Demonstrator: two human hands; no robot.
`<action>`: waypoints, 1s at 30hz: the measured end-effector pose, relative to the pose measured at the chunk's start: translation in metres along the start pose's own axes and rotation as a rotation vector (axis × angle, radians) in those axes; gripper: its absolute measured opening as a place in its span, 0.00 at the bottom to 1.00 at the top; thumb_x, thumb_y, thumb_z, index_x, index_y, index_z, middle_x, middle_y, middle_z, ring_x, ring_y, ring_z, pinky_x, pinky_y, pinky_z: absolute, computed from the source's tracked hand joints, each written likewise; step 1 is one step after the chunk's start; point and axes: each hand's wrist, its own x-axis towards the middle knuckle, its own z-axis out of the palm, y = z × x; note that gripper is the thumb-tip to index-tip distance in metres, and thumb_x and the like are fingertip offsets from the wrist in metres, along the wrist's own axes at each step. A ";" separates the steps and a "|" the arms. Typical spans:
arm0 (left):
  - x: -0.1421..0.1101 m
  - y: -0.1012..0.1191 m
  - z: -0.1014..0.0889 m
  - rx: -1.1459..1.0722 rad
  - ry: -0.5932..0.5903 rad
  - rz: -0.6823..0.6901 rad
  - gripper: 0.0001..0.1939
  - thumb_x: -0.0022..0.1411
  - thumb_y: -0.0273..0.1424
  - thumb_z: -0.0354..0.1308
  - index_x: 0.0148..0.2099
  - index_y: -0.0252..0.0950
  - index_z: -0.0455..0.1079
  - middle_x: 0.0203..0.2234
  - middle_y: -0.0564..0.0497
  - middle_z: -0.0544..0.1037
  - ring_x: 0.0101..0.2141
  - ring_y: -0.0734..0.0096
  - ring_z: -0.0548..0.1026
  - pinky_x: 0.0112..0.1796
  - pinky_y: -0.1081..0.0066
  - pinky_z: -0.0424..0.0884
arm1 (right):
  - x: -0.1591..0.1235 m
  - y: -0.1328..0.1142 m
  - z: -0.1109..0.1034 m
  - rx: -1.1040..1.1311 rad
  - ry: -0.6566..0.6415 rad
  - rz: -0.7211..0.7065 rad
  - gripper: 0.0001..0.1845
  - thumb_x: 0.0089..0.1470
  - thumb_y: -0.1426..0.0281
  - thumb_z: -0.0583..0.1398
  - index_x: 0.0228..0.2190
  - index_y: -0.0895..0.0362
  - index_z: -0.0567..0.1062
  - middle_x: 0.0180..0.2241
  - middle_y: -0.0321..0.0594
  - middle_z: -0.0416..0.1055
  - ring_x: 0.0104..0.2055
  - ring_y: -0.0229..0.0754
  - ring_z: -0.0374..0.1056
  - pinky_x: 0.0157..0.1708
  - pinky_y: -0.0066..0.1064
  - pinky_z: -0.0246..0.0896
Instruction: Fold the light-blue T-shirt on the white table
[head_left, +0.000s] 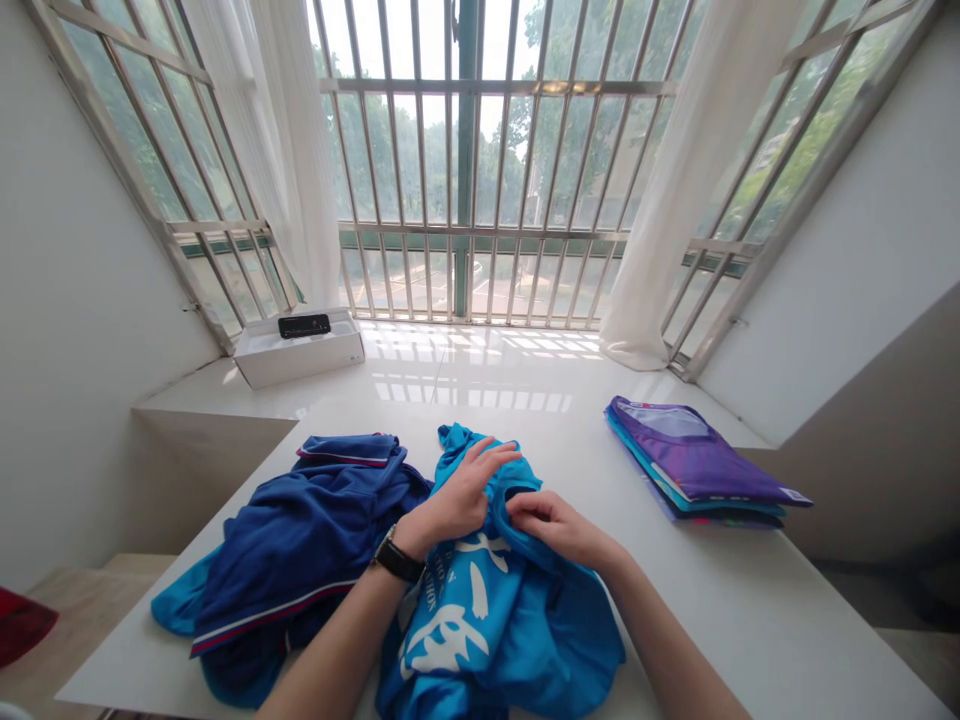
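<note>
A bright blue T-shirt with white printed characters lies crumpled in front of me on the white table. Over its upper part rests my left hand, fingers stretched out to the right and a black watch on the wrist. My right hand is closed in a pinch on the shirt's fabric, by a round opening that looks like the neckline. The fingertips of this hand are partly hidden in the cloth. To the left, close to my left forearm, is a heap of dark navy clothing with red and white trim.
On the right of the table sits a stack of folded purple and blue garments. A white box with a black device on it stands on the sill at back left. Behind are white curtains and a barred window.
</note>
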 end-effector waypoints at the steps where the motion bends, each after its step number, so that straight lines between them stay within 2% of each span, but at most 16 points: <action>1: -0.001 -0.001 0.000 0.050 -0.050 0.010 0.39 0.52 0.15 0.48 0.66 0.44 0.57 0.66 0.50 0.59 0.68 0.58 0.47 0.65 0.50 0.49 | 0.001 0.001 0.001 -0.016 -0.045 0.005 0.15 0.59 0.60 0.57 0.30 0.55 0.78 0.26 0.34 0.67 0.28 0.36 0.58 0.30 0.28 0.56; 4: -0.002 0.000 0.004 0.173 -0.143 0.014 0.33 0.59 0.19 0.51 0.65 0.45 0.58 0.61 0.50 0.67 0.65 0.57 0.54 0.62 0.53 0.55 | 0.000 0.004 -0.001 0.009 -0.091 0.044 0.13 0.57 0.61 0.59 0.30 0.56 0.78 0.24 0.33 0.65 0.26 0.34 0.55 0.27 0.27 0.53; 8: -0.003 0.003 0.008 0.264 -0.146 -0.032 0.27 0.60 0.22 0.55 0.61 0.42 0.65 0.47 0.47 0.76 0.53 0.57 0.69 0.52 0.59 0.65 | -0.004 0.004 -0.012 0.118 -0.013 0.115 0.17 0.54 0.57 0.61 0.36 0.57 0.80 0.25 0.34 0.69 0.24 0.34 0.58 0.24 0.27 0.52; 11: -0.002 -0.001 0.005 0.296 -0.105 -0.063 0.18 0.59 0.24 0.57 0.52 0.40 0.71 0.40 0.47 0.78 0.43 0.59 0.72 0.46 0.61 0.66 | -0.003 0.005 -0.019 0.134 0.128 0.094 0.21 0.54 0.52 0.61 0.38 0.57 0.79 0.26 0.36 0.70 0.24 0.34 0.59 0.24 0.27 0.53; 14: -0.001 -0.008 -0.003 0.272 -0.030 -0.099 0.14 0.57 0.22 0.57 0.44 0.40 0.75 0.34 0.49 0.78 0.39 0.61 0.72 0.44 0.62 0.65 | 0.000 0.009 -0.022 0.115 0.345 0.090 0.24 0.54 0.48 0.60 0.35 0.57 0.77 0.25 0.35 0.68 0.25 0.35 0.59 0.24 0.28 0.53; 16: 0.000 -0.013 -0.008 0.232 0.053 -0.132 0.13 0.55 0.20 0.57 0.40 0.39 0.75 0.32 0.50 0.78 0.38 0.62 0.72 0.43 0.64 0.65 | 0.002 0.011 -0.023 0.093 0.428 0.107 0.26 0.54 0.45 0.58 0.34 0.57 0.75 0.25 0.35 0.67 0.25 0.36 0.59 0.25 0.29 0.54; 17: 0.000 -0.014 -0.011 0.208 0.102 -0.149 0.12 0.54 0.20 0.57 0.39 0.38 0.74 0.32 0.50 0.77 0.37 0.62 0.72 0.42 0.64 0.66 | 0.001 0.011 -0.023 0.075 0.418 0.111 0.27 0.53 0.44 0.58 0.34 0.57 0.74 0.25 0.35 0.67 0.26 0.36 0.60 0.26 0.29 0.56; 19: 0.000 -0.016 -0.016 0.153 0.223 -0.173 0.11 0.52 0.20 0.57 0.37 0.38 0.73 0.32 0.50 0.76 0.37 0.63 0.72 0.42 0.65 0.67 | -0.001 0.009 -0.022 0.021 0.288 0.107 0.28 0.51 0.44 0.60 0.38 0.56 0.74 0.30 0.37 0.69 0.30 0.38 0.63 0.30 0.30 0.59; 21: 0.001 -0.015 -0.019 0.070 0.337 -0.158 0.10 0.51 0.20 0.57 0.36 0.37 0.72 0.35 0.49 0.75 0.39 0.63 0.72 0.42 0.66 0.68 | -0.003 0.007 -0.018 -0.058 0.117 0.117 0.30 0.47 0.48 0.66 0.45 0.55 0.74 0.37 0.38 0.71 0.35 0.40 0.65 0.34 0.31 0.62; 23: 0.002 -0.011 -0.022 -0.048 0.411 -0.111 0.09 0.51 0.20 0.57 0.36 0.37 0.69 0.38 0.48 0.74 0.41 0.64 0.73 0.44 0.66 0.68 | -0.004 0.007 -0.012 -0.152 0.035 0.139 0.30 0.44 0.53 0.69 0.46 0.53 0.74 0.39 0.37 0.71 0.37 0.42 0.65 0.36 0.31 0.61; 26: 0.004 -0.005 -0.025 -0.255 0.449 -0.090 0.07 0.54 0.23 0.58 0.34 0.37 0.65 0.39 0.48 0.76 0.41 0.65 0.74 0.45 0.66 0.69 | -0.003 0.009 -0.007 -0.275 0.069 0.155 0.15 0.49 0.57 0.66 0.33 0.56 0.75 0.30 0.33 0.69 0.33 0.39 0.63 0.32 0.30 0.58; 28: 0.004 -0.003 -0.027 -0.398 0.459 -0.136 0.05 0.57 0.26 0.58 0.34 0.37 0.63 0.36 0.49 0.76 0.37 0.67 0.74 0.41 0.68 0.69 | -0.001 0.012 -0.009 -0.317 0.121 0.158 0.15 0.53 0.58 0.62 0.25 0.57 0.73 0.24 0.31 0.66 0.29 0.38 0.61 0.29 0.29 0.55; 30: 0.003 -0.002 -0.030 -0.517 0.487 -0.190 0.07 0.60 0.32 0.58 0.33 0.37 0.62 0.31 0.52 0.74 0.31 0.71 0.72 0.35 0.72 0.69 | -0.001 0.013 -0.014 -0.314 0.224 0.138 0.16 0.55 0.57 0.60 0.25 0.57 0.73 0.24 0.32 0.67 0.29 0.38 0.61 0.29 0.30 0.55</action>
